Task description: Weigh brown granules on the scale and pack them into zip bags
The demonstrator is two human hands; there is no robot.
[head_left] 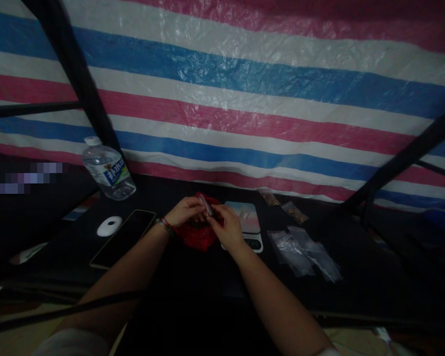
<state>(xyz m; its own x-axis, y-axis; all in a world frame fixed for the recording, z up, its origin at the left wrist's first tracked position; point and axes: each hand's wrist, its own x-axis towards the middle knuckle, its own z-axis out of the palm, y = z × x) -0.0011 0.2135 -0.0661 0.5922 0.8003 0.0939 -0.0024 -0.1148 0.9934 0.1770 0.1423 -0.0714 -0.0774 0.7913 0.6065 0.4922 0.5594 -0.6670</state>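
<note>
Both hands meet over a red plastic bag (pixel 198 238) on the black table. Between their fingertips is a small clear plastic bag (pixel 205 203), seen nearly edge-on. My left hand (pixel 184 211) pinches it from the left, a beaded bracelet and a red cord around that wrist. From the right, my right hand (pixel 227 226) grips its lower end with thumb and fingers. What lies inside the red bag is mostly hidden by the hands. Just behind my right hand stands a small white scale (pixel 250 217) with a shiny platform.
Several flat clear zip bags (pixel 304 252) lie right of the scale. Behind them are two small bags with brownish contents (pixel 294 212). At left are a phone (pixel 124 237), a white oval device (pixel 110 226) and a large water bottle (pixel 109 170). Dark metal bars frame a striped tarp (pixel 226 113).
</note>
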